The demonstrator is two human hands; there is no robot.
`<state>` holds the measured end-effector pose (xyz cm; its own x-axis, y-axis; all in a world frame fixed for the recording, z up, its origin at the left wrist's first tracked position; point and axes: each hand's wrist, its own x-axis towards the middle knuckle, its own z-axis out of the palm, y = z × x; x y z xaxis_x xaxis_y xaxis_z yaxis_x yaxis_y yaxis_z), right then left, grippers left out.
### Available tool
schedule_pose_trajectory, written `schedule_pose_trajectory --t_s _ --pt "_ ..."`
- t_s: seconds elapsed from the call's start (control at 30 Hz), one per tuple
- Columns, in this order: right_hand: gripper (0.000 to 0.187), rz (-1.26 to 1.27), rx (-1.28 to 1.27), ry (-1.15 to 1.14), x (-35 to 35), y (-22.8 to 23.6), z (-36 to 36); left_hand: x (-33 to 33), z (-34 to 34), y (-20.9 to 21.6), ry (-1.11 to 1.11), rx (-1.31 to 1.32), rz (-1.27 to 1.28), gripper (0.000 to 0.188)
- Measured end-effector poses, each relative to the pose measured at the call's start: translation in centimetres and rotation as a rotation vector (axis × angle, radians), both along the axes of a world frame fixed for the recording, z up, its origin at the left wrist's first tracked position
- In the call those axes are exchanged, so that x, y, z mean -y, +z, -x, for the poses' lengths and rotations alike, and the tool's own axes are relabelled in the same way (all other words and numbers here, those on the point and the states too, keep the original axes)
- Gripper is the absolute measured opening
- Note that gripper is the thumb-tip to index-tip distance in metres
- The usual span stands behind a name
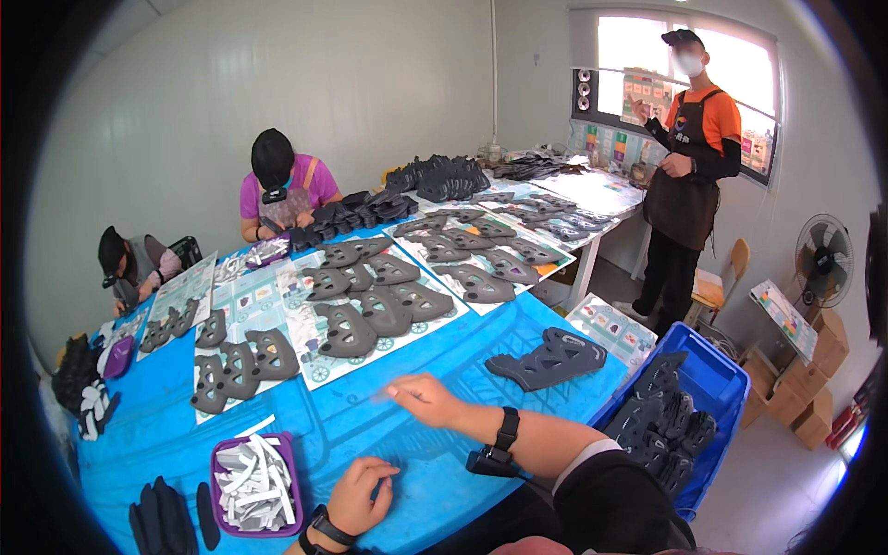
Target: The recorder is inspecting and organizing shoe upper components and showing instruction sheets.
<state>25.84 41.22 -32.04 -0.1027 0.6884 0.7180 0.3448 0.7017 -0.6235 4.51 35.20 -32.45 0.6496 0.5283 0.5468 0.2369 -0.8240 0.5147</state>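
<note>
My right hand (424, 398) hovers over the blue table cover (388, 444), blurred, fingers pointing left. A pale smear shows at its fingertips, and I cannot tell whether it holds anything. My left hand (363, 495) rests on the cover near the front edge with its fingers curled in and nothing visible in them. Left of it stands a purple tray (289, 458) filled with white strips (252, 483). A stack of dark grey shoe-upper pieces (548, 361) lies to the right of my right hand.
Several dark grey pieces (370, 310) lie on printed paper sheets (314, 365) across the table. A blue crate (717, 384) of dark pieces sits at my right. Three seated or standing people (277, 190) work along the far side. Dark pieces (162, 520) lie at the front left.
</note>
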Motion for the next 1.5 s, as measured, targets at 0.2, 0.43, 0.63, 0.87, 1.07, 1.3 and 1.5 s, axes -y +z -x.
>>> schedule_pose_trajectory --t_s 0.2,0.43,0.63,0.87,1.07,1.3,1.5 --pt "0.033 0.312 0.189 0.171 0.2 -1.0 0.2 -0.4 -0.4 0.1 -0.036 -0.024 -0.033 0.02" --pt "0.033 0.012 0.335 0.099 -0.5 -1.0 0.2 -0.2 0.2 -0.8 -1.38 0.015 0.587 0.038" --pt "0.03 -0.04 0.418 0.18 -0.7 -1.2 0.3 -0.4 2.8 0.9 -1.074 -0.121 1.155 0.042" --pt "0.03 -0.033 0.471 0.127 -0.2 -0.9 0.2 0.9 0.3 0.2 -0.36 -0.107 1.299 0.047" --pt "0.03 -0.059 0.461 0.147 -0.5 -1.0 0.0 0.7 0.4 0.2 -0.286 0.023 1.267 0.044" --pt "0.031 -0.054 0.47 0.161 -0.4 -1.0 0.0 0.5 0.2 -0.3 -0.198 0.118 1.272 0.026" --pt "0.03 -0.041 0.507 0.179 -0.4 -0.8 0.1 0.4 0.0 -0.7 -0.187 0.183 1.225 0.015"
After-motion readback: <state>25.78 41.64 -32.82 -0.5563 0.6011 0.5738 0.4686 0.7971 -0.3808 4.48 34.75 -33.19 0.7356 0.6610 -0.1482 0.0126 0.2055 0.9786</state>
